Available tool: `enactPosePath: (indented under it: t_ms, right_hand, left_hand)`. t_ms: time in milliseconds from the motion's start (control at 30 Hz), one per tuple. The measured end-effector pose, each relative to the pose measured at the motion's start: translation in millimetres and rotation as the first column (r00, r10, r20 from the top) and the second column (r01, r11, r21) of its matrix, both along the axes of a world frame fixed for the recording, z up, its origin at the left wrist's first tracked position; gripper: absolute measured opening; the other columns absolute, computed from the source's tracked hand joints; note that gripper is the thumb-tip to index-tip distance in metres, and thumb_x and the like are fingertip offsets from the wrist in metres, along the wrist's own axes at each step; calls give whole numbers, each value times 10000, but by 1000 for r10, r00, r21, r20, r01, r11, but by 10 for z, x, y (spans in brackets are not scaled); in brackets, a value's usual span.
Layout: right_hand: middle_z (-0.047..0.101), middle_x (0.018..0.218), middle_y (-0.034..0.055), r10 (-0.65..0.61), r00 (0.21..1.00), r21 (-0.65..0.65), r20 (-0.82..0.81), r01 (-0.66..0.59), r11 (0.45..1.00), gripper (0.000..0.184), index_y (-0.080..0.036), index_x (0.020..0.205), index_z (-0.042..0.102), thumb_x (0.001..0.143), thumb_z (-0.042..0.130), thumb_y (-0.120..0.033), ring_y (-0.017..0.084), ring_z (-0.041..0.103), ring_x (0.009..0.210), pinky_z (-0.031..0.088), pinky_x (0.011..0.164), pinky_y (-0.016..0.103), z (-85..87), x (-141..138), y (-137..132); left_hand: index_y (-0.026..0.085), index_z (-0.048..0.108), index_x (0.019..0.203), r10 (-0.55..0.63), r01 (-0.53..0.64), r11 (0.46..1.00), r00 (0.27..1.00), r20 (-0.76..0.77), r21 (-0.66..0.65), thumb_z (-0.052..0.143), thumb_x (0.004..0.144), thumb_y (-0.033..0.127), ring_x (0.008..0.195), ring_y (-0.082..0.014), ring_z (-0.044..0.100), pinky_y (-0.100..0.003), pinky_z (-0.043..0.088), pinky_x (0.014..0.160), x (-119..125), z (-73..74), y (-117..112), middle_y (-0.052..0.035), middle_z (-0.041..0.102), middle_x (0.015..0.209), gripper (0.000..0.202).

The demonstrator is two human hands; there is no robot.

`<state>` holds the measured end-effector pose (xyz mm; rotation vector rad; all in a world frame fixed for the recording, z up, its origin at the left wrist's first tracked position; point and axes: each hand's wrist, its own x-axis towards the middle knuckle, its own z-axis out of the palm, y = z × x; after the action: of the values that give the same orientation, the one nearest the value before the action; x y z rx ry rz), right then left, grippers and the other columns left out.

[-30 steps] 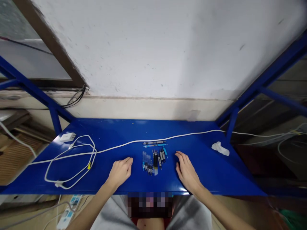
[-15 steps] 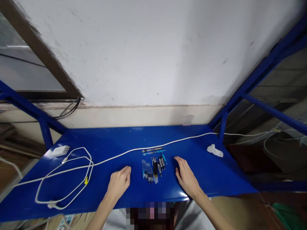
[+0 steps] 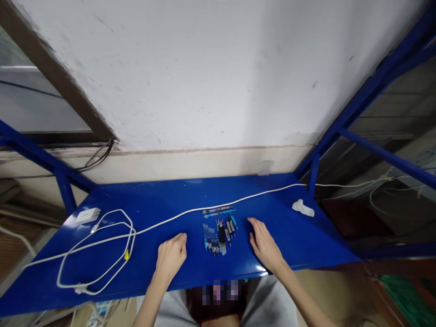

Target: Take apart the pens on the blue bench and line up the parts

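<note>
My left hand (image 3: 172,255) rests on the blue tabletop (image 3: 143,265) with its fingers curled into a loose fist, and nothing shows in it. To the other side, my right hand (image 3: 265,244) lies on the table, fingers extended and thumb apart, holding nothing. Between the hands sit sorted pen parts: several clear pen barrels (image 3: 209,237) on the left, several dark pen refills (image 3: 222,236) in the middle, and grey and blue pen upper parts (image 3: 228,232) on the right. Behind them, pens (image 3: 218,210) lie crosswise. Neither hand touches the parts.
A white cable (image 3: 163,221) runs across the table behind the pens. At the left lie a looped white cord (image 3: 109,272) and a white charger (image 3: 88,215). A crumpled white tissue (image 3: 303,208) lies at the right. Blue metal frame bars (image 3: 340,131) and a wall (image 3: 190,91) bound the table.
The camera view has shifted slightly. Both hands keep their places on the table, and the pen parts lie as before.
</note>
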<state>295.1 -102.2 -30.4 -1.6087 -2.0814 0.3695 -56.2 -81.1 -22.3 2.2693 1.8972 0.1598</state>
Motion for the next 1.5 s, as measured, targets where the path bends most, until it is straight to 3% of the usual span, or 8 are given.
enactPosePath:
  t_ms: [300, 900, 1100, 1500]
  right_hand:
    - [521, 1459, 142, 1, 1000, -51, -27, -2, 999, 467, -245, 1521, 314, 1056, 352, -216, 281, 534, 1366, 488, 1150, 547, 35, 10, -25]
    - [516, 1467, 140, 32, 999, -19, -12, -33, 999, 492, -237, 1526, 321, 1038, 384, -221, 292, 496, 1389, 470, 1167, 552, -84, 69, 9]
    - [518, 1450, 143, 39, 999, -14, -3, -39, 999, 479, -225, 1510, 339, 1033, 374, -198, 296, 504, 1368, 457, 1170, 565, -68, 50, 28]
    - [524, 1435, 150, 39, 999, 1, 13, -39, 999, 475, -210, 1491, 368, 1017, 382, -177, 305, 516, 1345, 470, 1150, 575, -45, 37, 39]
  left_hand:
    - [206, 615, 911, -32, 31, 999, 998, -55, -20, 356, 945, 68, 795, -191, 700, -286, 307, 625, -6, -6, -16, -28, 730, 911, 296]
    - [196, 685, 947, -54, 48, 997, 994, -95, -63, 389, 941, 77, 865, -219, 722, -310, 381, 650, 14, -3, -8, -45, 745, 937, 319]
    - [188, 694, 1086, -78, 70, 995, 987, -140, -67, 396, 929, 68, 998, -245, 726, -304, 444, 703, 79, 23, 32, -76, 761, 1083, 358]
    - [185, 699, 1063, -73, 67, 997, 986, -149, -47, 400, 930, 76, 964, -250, 737, -302, 467, 694, 80, -2, 26, -81, 766, 1050, 345]
